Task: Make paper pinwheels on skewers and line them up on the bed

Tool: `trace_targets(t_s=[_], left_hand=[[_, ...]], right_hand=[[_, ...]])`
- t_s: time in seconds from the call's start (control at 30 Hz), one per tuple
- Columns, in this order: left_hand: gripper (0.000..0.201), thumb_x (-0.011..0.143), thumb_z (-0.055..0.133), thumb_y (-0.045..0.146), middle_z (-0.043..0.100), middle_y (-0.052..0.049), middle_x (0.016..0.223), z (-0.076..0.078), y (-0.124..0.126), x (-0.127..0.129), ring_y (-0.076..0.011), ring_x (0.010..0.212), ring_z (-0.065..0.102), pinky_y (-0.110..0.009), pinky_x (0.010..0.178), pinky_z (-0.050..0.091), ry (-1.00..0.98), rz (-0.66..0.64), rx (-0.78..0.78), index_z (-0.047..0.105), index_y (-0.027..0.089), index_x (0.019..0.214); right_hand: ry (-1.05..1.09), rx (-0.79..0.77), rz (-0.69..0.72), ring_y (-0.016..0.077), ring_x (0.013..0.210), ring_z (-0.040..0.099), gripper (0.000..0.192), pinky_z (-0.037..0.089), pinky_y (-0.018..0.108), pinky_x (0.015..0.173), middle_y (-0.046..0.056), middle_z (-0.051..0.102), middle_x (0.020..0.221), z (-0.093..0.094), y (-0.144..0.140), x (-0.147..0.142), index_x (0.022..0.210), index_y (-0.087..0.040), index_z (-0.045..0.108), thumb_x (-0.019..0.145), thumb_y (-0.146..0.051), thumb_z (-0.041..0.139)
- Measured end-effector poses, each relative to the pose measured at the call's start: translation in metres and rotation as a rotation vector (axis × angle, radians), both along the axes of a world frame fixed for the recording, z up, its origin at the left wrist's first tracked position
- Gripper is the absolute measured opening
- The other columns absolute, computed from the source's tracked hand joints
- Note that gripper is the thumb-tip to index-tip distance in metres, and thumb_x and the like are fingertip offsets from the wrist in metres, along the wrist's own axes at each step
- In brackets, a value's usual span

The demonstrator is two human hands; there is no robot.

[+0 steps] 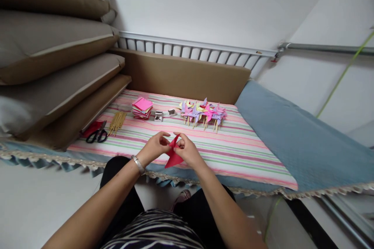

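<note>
Both hands [172,148] pinching red paper [173,156]

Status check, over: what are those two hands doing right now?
Left hand and right hand both pinching red paper, above striped cloth. Nothing between them. Pinwheels and scissors lie apart.

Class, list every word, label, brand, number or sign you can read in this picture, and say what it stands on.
None: no readable text appears anywhere.
The red paper between the left hand and right hand is plain.
The paper stack, scissors, pinwheels and striped cloth show no lettering.
</note>
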State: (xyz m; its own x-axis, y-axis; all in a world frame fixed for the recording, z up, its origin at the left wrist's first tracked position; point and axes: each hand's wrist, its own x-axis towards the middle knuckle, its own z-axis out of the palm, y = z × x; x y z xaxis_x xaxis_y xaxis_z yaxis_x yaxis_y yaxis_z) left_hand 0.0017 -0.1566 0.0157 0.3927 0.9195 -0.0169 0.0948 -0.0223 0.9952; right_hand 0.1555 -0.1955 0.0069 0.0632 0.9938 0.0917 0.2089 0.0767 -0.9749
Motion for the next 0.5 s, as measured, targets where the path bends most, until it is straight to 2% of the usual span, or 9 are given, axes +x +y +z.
trace_targets(t_s=[0.07, 0.1, 0.17, 0.23, 0.37, 0.5], left_hand=[[0.049, 0.056, 0.072, 0.021, 0.066, -0.004, 0.081, 0.001, -0.005, -0.004, -0.0166, 0.074, 0.060, -0.027, 0.067, 0.044, -0.113, 0.101, -0.040, 0.059, 0.016, 0.104], [0.048, 0.058, 0.073, 0.024, 0.067, -0.005, 0.085, 0.000, -0.007, -0.005, -0.0168, 0.076, 0.061, -0.028, 0.068, 0.044, -0.170, 0.113, -0.098, 0.060, 0.016, 0.104], [0.037, 0.062, 0.072, 0.029, 0.068, -0.006, 0.085, -0.007, -0.012, -0.003, -0.0167, 0.075, 0.061, -0.028, 0.070, 0.043, -0.272, 0.058, -0.235, 0.065, 0.015, 0.096], [0.029, 0.061, 0.073, 0.027, 0.070, -0.007, 0.080, -0.015, -0.015, 0.002, -0.0162, 0.072, 0.062, -0.029, 0.073, 0.044, -0.364, 0.015, -0.308, 0.069, 0.012, 0.085], [0.028, 0.055, 0.077, 0.023, 0.072, -0.008, 0.073, -0.025, -0.016, 0.013, -0.0160, 0.066, 0.062, -0.029, 0.075, 0.044, -0.494, 0.093, -0.339, 0.072, 0.010, 0.078], [0.028, 0.054, 0.077, 0.022, 0.072, -0.007, 0.071, -0.024, -0.015, 0.016, -0.0151, 0.065, 0.063, -0.027, 0.072, 0.045, -0.526, 0.143, -0.340, 0.072, 0.011, 0.079]], right_hand=[[0.113, -0.020, -0.066, 0.0094, 0.047, 0.043, 0.054, 0.032, 0.020, 0.048, -0.011, 0.047, 0.051, -0.001, 0.001, -0.002, 0.113, -0.018, 0.051, 0.060, -0.013, 0.057], [0.145, -0.024, -0.087, 0.0097, 0.048, 0.044, 0.054, 0.033, 0.021, 0.048, -0.010, 0.048, 0.053, -0.002, 0.002, -0.004, 0.114, -0.018, 0.049, 0.061, -0.016, 0.057], [0.185, -0.021, -0.118, 0.0106, 0.049, 0.048, 0.054, 0.036, 0.022, 0.050, -0.008, 0.052, 0.056, -0.004, 0.002, -0.009, 0.116, -0.017, 0.046, 0.063, -0.020, 0.056], [0.244, -0.013, -0.150, 0.0113, 0.052, 0.050, 0.054, 0.038, 0.022, 0.052, -0.007, 0.055, 0.060, -0.005, 0.002, -0.016, 0.116, -0.018, 0.046, 0.063, -0.021, 0.057], [0.363, 0.007, -0.175, 0.0116, 0.053, 0.052, 0.050, 0.039, 0.023, 0.053, -0.007, 0.057, 0.060, -0.007, 0.003, -0.024, 0.111, -0.019, 0.049, 0.062, -0.021, 0.060], [0.369, 0.004, -0.178, 0.0109, 0.050, 0.051, 0.047, 0.038, 0.022, 0.050, -0.007, 0.056, 0.059, -0.007, 0.003, -0.025, 0.108, -0.020, 0.050, 0.061, -0.021, 0.060]])
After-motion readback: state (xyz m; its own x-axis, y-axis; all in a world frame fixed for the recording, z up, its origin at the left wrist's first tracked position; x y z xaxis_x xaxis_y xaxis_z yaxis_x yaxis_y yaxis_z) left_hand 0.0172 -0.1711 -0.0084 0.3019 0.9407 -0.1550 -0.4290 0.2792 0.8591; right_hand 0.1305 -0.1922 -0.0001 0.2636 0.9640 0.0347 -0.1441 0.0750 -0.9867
